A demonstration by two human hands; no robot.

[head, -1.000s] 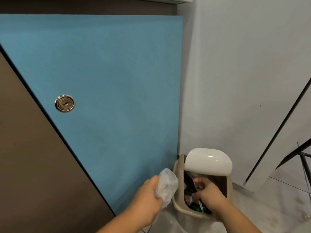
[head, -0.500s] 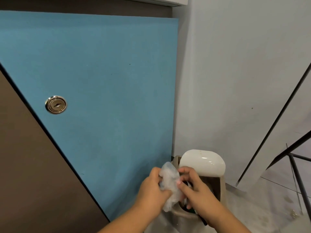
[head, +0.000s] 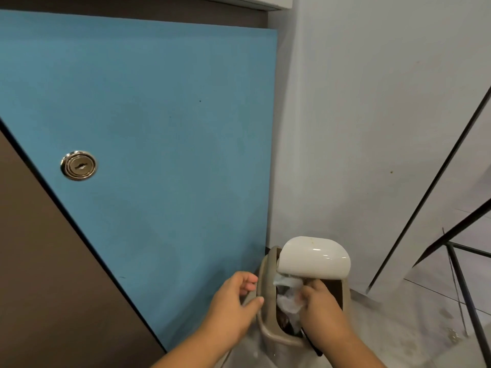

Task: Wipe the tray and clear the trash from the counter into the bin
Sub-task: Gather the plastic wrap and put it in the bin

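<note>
The right hand (head: 322,308) grips crumpled plastic (head: 288,301) inside the bin (head: 265,328). Best to push it well below the swing lid (head: 313,257) before releasing. The left hand (head: 231,301) hovers loosely curled, empty.

Soft, even indoor light, moderately bright, appears to fall from above. Two small white glints sit on top of the lid (head: 314,257), and the metal lock (head: 79,165) shines with ringed reflections. Shade gathers where the blue panel (head: 159,128) meets the wall (head: 372,102), and inside the bin (head: 263,328). The right hand (head: 324,306) and the plastic (head: 288,301) it grips are smeared by motion blur; the left hand (head: 231,301) is sharper. Straight edges lean and splay towards the frame's sides. The floor (head: 411,328) at lower right looks soft and grainy.
</note>
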